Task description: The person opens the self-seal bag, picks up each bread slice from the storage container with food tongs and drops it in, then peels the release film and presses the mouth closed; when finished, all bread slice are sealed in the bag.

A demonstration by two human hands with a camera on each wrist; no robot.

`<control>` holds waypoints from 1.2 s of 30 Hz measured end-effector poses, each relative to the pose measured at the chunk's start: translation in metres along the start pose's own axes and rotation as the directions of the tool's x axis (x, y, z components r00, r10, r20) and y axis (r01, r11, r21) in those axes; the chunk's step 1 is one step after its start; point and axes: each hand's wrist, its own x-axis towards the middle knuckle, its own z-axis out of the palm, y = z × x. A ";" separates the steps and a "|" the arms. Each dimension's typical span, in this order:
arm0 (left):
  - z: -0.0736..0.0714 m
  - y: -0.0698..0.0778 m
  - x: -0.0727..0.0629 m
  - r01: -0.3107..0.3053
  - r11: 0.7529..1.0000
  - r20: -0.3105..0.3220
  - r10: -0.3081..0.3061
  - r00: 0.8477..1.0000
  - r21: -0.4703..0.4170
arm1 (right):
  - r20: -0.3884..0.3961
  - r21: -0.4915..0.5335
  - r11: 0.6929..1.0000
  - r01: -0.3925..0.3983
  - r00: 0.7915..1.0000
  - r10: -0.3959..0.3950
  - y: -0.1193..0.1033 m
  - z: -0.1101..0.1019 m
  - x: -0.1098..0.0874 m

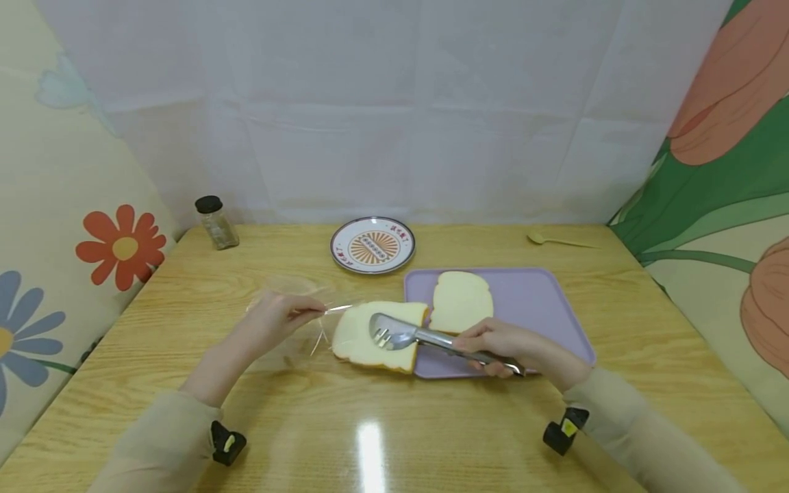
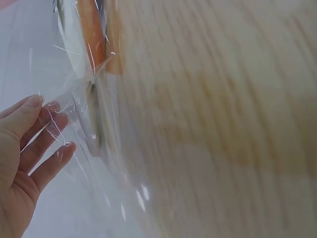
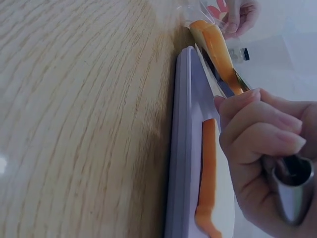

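The bread slice (image 1: 357, 334) is seemingly clamped in the tongs (image 1: 439, 339), the bag (image 1: 313, 341) lying at its nine o'clock and the tray (image 1: 530, 301) at its three. The tongs are gripped by the right hand's (image 1: 501, 342) fingers; the bag's edge is pinched by the left hand's (image 1: 279, 318). The slice could be torn by too hard a squeeze, dropped through a loose one, or snagged by clinging film. The second slice (image 1: 461, 301), at two o'clock, might be bumped by a careless swing.
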 end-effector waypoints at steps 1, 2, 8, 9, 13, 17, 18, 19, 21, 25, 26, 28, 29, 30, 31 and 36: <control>0.000 0.000 0.000 0.006 1.000 0.008 -0.006 1.000 -0.002 | 0.008 0.006 1.000 0.000 1.000 0.000 0.000 0.000 0.001; 0.000 0.001 0.000 0.014 1.000 0.016 -0.013 1.000 -0.003 | 0.014 0.015 1.000 -0.002 1.000 0.002 0.000 0.000 0.002; 0.002 0.001 0.000 0.028 1.000 0.023 -0.028 0.999 -0.012 | 0.040 0.085 0.996 -0.005 0.999 0.002 0.002 -0.001 0.007; 0.002 0.000 0.000 0.019 1.000 0.011 -0.019 1.000 -0.007 | 0.043 0.094 0.996 -0.004 0.999 0.000 0.002 -0.001 0.007; 0.004 -0.001 0.000 -0.028 1.000 -0.052 0.028 0.998 0.009 | 0.059 0.107 0.994 -0.012 0.998 0.006 0.003 -0.003 0.009; 0.002 -0.002 0.001 0.020 1.000 -0.054 -0.021 0.998 -0.023 | 0.055 0.089 0.996 -0.007 0.999 0.002 0.002 -0.004 0.011; 0.001 -0.002 0.001 0.047 0.998 -0.040 -0.049 0.998 -0.043 | 0.056 0.077 0.997 -0.005 0.998 0.000 0.002 -0.004 0.012; 0.001 -0.001 0.001 0.075 0.995 -0.025 -0.077 0.997 -0.061 | 0.053 0.066 0.998 -0.001 0.999 -0.003 0.003 -0.005 0.012; -0.001 -0.001 0.001 0.117 0.990 -0.002 -0.118 0.993 -0.078 | 0.049 0.054 0.999 0.002 0.999 -0.005 0.003 -0.005 0.012; 0.000 -0.001 0.002 0.103 0.991 -0.006 -0.104 0.995 -0.081 | 0.054 0.056 0.998 -0.002 0.999 -0.001 0.003 -0.005 0.013; 0.001 -0.001 0.002 0.085 0.994 -0.019 -0.086 0.996 -0.072 | 0.056 0.064 0.998 -0.004 0.998 0.001 0.003 -0.004 0.014; 0.003 -0.001 0.002 0.046 0.997 -0.046 -0.049 0.998 -0.061 | 0.067 0.080 0.997 -0.001 0.998 -0.004 0.003 -0.004 0.015; 0.004 -0.001 0.001 0.033 0.998 -0.054 -0.037 0.998 -0.061 | 0.071 0.093 0.996 -0.003 0.997 -0.003 0.003 -0.003 0.015; 0.004 -0.001 0.001 0.022 0.998 -0.061 -0.026 0.998 -0.062 | 0.074 0.103 0.995 -0.005 0.997 -0.002 0.003 -0.003 0.016; 0.005 -0.001 0.001 0.019 0.998 -0.062 -0.023 0.998 -0.068 | 0.075 0.109 0.994 -0.010 0.997 0.002 0.002 -0.003 0.016; 0.010 0.001 0.001 0.047 0.990 -0.047 -0.054 0.997 -0.135 | 0.080 0.123 0.992 -0.032 0.997 0.022 0.001 -0.002 0.018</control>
